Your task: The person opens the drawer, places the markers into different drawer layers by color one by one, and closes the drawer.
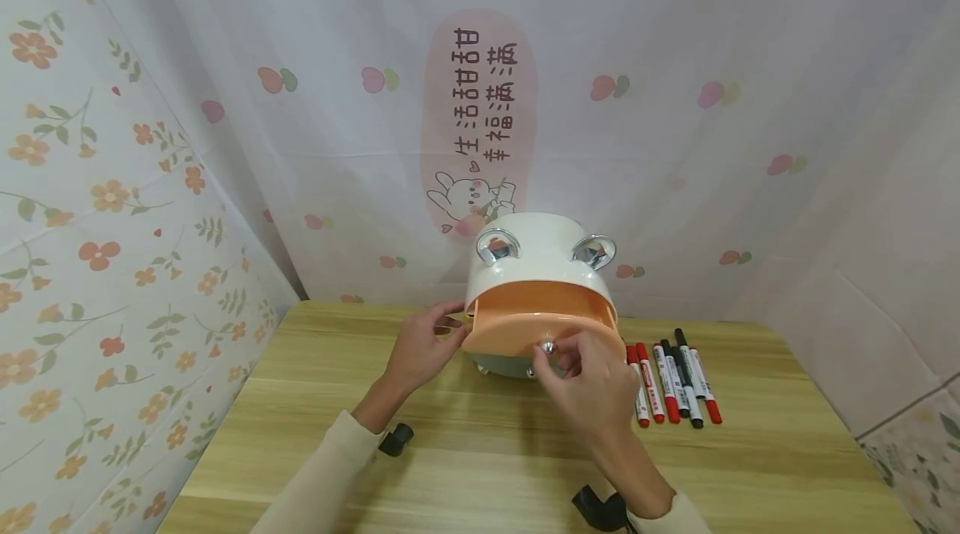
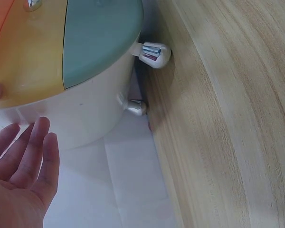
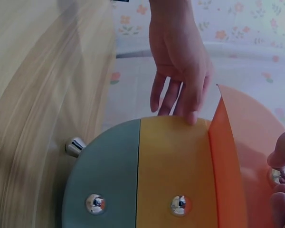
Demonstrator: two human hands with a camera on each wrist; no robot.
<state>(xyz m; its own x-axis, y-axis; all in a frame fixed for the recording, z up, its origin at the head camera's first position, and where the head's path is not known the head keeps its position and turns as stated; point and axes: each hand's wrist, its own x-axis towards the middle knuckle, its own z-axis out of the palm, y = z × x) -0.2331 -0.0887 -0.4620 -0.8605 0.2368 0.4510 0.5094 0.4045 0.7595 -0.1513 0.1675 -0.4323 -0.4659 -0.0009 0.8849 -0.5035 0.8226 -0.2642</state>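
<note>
A white rounded drawer cabinet [image 1: 536, 255] with silver ear-shaped loops stands near the back of the table. Its top orange drawer [image 1: 502, 334] is pulled partly out; the yellow drawer [image 3: 171, 156] and green drawer [image 3: 104, 166] below are closed. My right hand [image 1: 596, 388] pinches the silver knob [image 1: 548, 346] of the orange drawer between thumb and fingers. At the cabinet's left side is my left hand [image 1: 422, 348], its thumb at the edge of the yellow front and its fairly straight fingers along the side wall. The orange drawer's inside is mostly hidden.
Several red and black markers [image 1: 669, 384] lie side by side right of the cabinet on the wooden table [image 1: 300, 409]. A patterned curtain [image 1: 337, 126] hangs behind the table. Black camera mounts [image 1: 396, 439] sit by the wrists.
</note>
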